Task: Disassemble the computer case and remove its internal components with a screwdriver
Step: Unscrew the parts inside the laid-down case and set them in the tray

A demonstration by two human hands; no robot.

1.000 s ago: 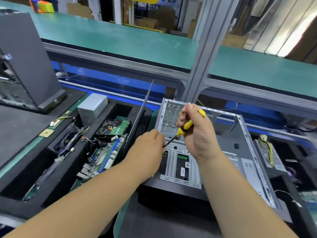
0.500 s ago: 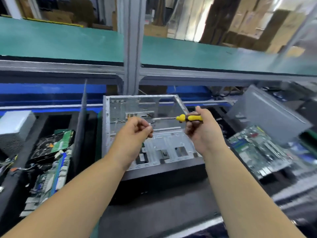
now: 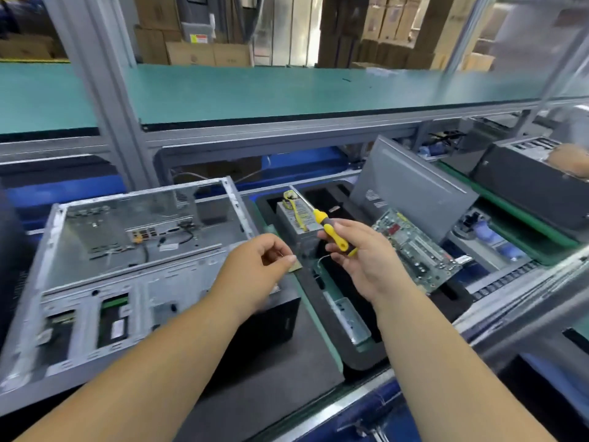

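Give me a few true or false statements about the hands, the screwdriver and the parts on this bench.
1. The right hand grips a yellow-handled screwdriver. True.
2. The left hand rests flat inside the computer case. False: it is raised beside the case, fingers curled.
3. A green circuit board lies right of the hands. True.
4. The screwdriver tip is inside the case. False: it points away over the silver power supply.

No legible text on anything visible.
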